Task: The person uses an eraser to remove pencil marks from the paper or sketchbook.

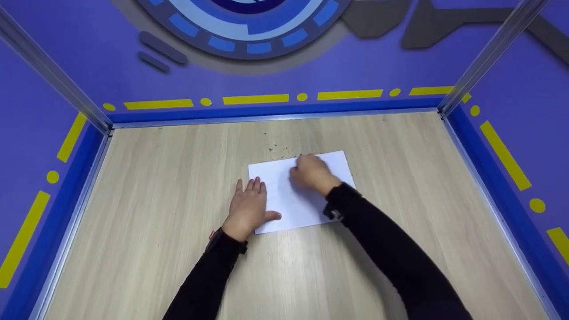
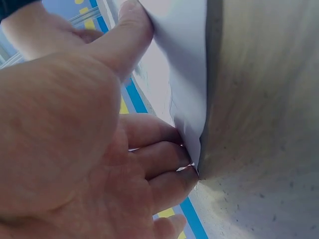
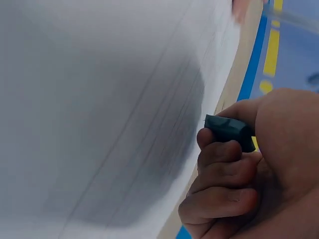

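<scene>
A white sheet of paper (image 1: 293,209) lies slightly turned on the wooden table. Faint pencil-like lines run across it in the right wrist view. On its left edge rests my left hand (image 1: 249,206), fingers straight and thumb spread over the paper. My right hand (image 1: 311,172) is over the upper right part of the sheet, curled around a small dark green eraser (image 3: 229,130). Thumb and index finger pinch that eraser, and the other fingers fold in below it. From the head view the eraser is hidden by the hand.
Small dark crumbs (image 1: 275,145) are scattered on the table (image 1: 169,200) just beyond the paper's far edge. Blue-purple panels with yellow marks (image 1: 255,99) and metal frame rails enclose the back and both sides.
</scene>
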The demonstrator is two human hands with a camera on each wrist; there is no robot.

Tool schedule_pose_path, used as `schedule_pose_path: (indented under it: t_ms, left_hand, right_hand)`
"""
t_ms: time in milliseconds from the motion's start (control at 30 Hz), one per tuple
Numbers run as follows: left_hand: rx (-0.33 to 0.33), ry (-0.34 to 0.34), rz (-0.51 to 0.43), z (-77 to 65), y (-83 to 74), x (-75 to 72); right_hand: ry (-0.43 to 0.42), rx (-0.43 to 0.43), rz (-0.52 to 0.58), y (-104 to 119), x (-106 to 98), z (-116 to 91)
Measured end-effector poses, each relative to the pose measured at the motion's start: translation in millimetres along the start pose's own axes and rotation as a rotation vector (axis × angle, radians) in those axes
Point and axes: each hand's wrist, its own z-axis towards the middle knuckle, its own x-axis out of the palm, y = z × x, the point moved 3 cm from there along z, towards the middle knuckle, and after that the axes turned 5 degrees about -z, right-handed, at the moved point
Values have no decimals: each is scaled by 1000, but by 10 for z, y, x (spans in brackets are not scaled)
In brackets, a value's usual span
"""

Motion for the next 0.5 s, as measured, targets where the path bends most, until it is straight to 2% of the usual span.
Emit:
schedule_pose_path:
  t_ms: [100,233,367,500]
  left_hand:
    - [13,-23,7,-11,22,1]
    - [16,-28,2,-24,18,11]
    - [13,-32,3,-27,8,6]
    - [7,-32,8,-16,17,-15]
  right_hand:
    - [3,-51,-15,336,119,77]
    - [-30,-87,-45,559,254,156]
    - [-49,-75,-13,514,281,178]
    - [-54,-49,59,270,202,172]
